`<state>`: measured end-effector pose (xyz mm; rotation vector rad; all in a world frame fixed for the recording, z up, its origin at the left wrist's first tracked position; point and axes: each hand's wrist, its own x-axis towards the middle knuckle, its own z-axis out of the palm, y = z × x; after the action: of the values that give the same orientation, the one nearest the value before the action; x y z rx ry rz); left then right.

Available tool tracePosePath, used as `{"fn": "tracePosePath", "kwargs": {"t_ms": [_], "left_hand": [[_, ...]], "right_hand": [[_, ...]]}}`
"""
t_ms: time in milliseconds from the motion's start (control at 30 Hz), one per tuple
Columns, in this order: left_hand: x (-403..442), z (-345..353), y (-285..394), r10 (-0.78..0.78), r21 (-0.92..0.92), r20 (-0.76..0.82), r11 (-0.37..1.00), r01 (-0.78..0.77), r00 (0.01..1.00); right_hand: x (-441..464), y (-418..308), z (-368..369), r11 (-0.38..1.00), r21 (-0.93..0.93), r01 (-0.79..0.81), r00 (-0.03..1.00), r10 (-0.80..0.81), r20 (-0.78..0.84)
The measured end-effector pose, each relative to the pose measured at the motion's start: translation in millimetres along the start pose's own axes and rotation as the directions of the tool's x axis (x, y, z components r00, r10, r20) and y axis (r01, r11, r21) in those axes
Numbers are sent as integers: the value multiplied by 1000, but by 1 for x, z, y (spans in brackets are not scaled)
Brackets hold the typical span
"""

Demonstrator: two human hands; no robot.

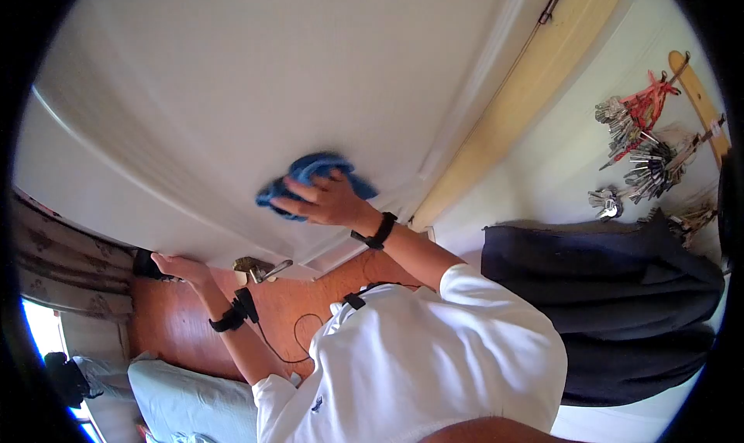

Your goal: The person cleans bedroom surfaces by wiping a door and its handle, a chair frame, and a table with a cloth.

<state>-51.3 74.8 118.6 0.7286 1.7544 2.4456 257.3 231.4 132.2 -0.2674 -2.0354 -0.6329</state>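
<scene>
We see the right hand point(333, 201) spread over a bunched, deep-blue soft cloth point(316, 166), its fingers curled into the folds and grasping it against the broad face of a white panelled door point(232, 79). The cloth (slightly blurred, as are the fingertips) sits between the door's raised mouldings, well apart from the metal lever handle point(273, 272) near the door's edge. We find the left hand point(184, 269) at that same edge, beside the handle, with its fingers extended; we cannot tell whether it grips the door or merely touches it. Both wrists wear black straps, and the sleeves belong to a loose white shirt point(434, 350). Past the door's hinged side runs a pale yellow wooden frame point(504, 106), and beyond it we make out bunches of metal keys point(655, 168) hanging on the wall, above a large draped charcoal-black fabric point(597, 296). Below the left hand, we see reddish-brown wooden flooring point(174, 327) and a pale blue-grey cover point(190, 400).
</scene>
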Motion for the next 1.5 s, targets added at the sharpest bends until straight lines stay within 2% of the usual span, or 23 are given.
{"fn": "tracePosePath", "kwargs": {"t_ms": [67, 133, 200, 367, 433, 533, 600, 633, 667, 700, 733, 767, 833, 900, 1067, 1133, 1200, 1233, 1267, 1333, 1400, 1467, 1500], "left_hand": [[3, -4, -3, 71, 145, 6, 987, -71, 997], [-12, 20, 25, 58, -74, -54, 995, -62, 997], [-4, 4, 12, -23, -88, -36, 996, 20, 999], [-21, 40, 48, -187, -313, -117, 939, 143, 975], [-10, 22, 27, -35, 9, -175, 999, 38, 984], [-5, 10, 11, -6, -115, -115, 993, -8, 993], [1, 3, -4, 349, 374, -73, 878, -299, 934], [-16, 0, 24, 242, -120, 222, 968, -220, 944], [-32, -4, 53, 263, -526, 507, 849, 53, 821], [-15, 0, 30, 107, -356, 225, 934, -20, 968], [8, 8, 3, 5, -157, -116, 987, -24, 993], [6, 7, 6, -50, -159, -97, 987, 34, 994], [-3, 15, 13, -102, -174, -109, 981, 82, 989], [-8, 23, 13, -72, -216, -128, 976, 43, 989], [-12, 24, 16, -7, -275, -4, 961, 6, 1000], [-18, 35, 32, -23, -246, -12, 969, 19, 1000], [-16, 33, 31, -83, -261, -6, 962, 79, 997], [-14, 29, 26, -70, -284, 34, 956, 77, 997], [-12, 27, 23, -53, -306, 72, 949, 73, 996], [-15, 26, 26, -86, -279, 77, 955, 105, 993], [-14, 14, 17, -123, -248, 67, 959, 136, 990], [-9, -11, -2, -12, 91, 302, 996, -16, 953], [-12, -12, 6, -9, 96, 286, 995, -19, 958]], "right_hand": [[9, 9, 1, 996, 23, 81, 996, -81, -33], [20, 46, -20, 984, -19, 175, 983, -173, 55], [47, 90, -51, 985, -38, 165, 986, -164, 32], [85, 194, -100, 995, -24, -101, 938, 87, -334], [72, 213, -110, 941, 27, -337, 856, 318, -407], [26, 232, -100, 867, 104, -488, 743, 475, -472], [-20, 224, -74, 849, 148, -508, 691, 504, -519], [-40, 208, -61, 840, 128, -527, 686, 510, -519], [-52, 185, -48, 835, 162, -526, 687, 529, -498], [-60, 158, -35, 765, 248, -595, 616, 632, -470], [-64, 134, -26, 677, 329, -658, 538, 728, -424], [-62, 117, -21, 657, 361, -662, 533, 751, -389], [-39, 97, -18, 437, 627, -644, 301, 899, -318], [-13, 91, -19, 708, 342, -618, 564, 702, -434], [90, 46, -7, 923, 275, -268, 702, 383, -600], [83, 12, -18, 913, 211, -349, 892, 393, -225], [75, -22, 9, 898, 408, -163, 932, 275, -235], [63, -37, 11, 919, 362, -155, 980, 189, -61], [45, -51, 11, 938, 318, -136, 988, 104, 118], [3, -68, 29, 827, 549, -121, 983, 24, 181], [-44, -79, 36, 866, 477, -147, 915, -64, 398], [-66, -85, 28, 799, 554, -233, 876, -75, 476], [-71, -88, 24, 726, 601, -334, 824, -84, 560]]}}
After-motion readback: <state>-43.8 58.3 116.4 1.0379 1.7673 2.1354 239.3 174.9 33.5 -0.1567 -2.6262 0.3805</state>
